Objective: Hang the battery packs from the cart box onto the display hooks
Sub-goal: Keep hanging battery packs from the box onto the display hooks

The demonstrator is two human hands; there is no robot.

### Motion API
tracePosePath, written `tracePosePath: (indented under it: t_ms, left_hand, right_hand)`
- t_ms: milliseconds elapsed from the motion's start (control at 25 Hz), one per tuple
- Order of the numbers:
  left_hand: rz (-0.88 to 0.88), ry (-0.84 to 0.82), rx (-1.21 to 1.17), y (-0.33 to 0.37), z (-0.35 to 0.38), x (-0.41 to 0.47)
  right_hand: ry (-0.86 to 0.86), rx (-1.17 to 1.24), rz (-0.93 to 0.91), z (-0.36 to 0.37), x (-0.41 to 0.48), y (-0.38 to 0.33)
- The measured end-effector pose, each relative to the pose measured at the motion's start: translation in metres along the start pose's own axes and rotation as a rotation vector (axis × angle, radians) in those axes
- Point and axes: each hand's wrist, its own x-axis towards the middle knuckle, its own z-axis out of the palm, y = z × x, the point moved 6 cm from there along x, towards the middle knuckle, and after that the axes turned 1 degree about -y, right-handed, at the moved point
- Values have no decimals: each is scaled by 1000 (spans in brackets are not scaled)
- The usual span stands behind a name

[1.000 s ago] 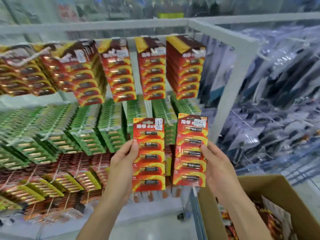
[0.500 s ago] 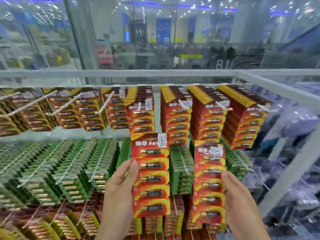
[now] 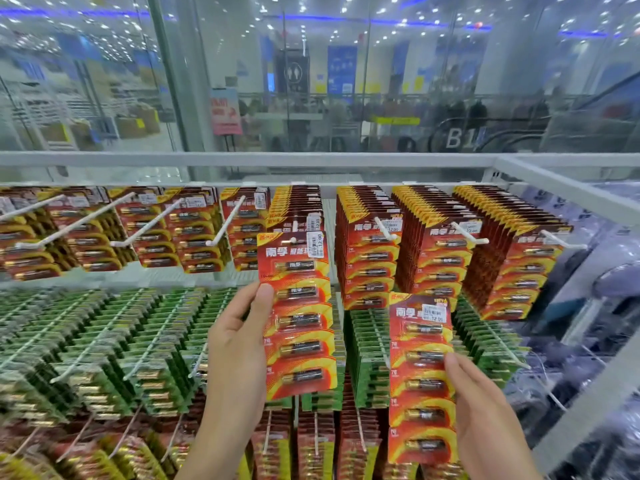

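Before the hooks, two hands (image 3: 239, 355) (image 3: 485, 410) hold two battery packs (image 3: 298, 317) (image 3: 420, 379).

Two red battery packs upright: left pack (image 3: 298, 317) hang-hole at white hook tip (image 3: 293, 240); right pack (image 3: 420, 375) lower, before green rows.

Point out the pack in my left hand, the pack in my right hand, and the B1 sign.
left pack (image 3: 298, 317), head view, middle battery blister
right pack (image 3: 420, 379), head view, centre of card
B1 sign (image 3: 459, 137), head view, on the lettering
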Motion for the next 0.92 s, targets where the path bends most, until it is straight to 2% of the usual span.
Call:
tracePosePath:
  t_ms: [280,520,920]
  left_hand:
    - [-22,57,39,-13,10,38]
    - [27,117,87,-20,6,73]
    - [69,153,109,-26,2,74]
  right_hand:
    - [-43,-66,-119,2,-3,-39]
    - [56,-237,-318,-11,-4,-88]
    - [82,-313,-345,-13,1,-101]
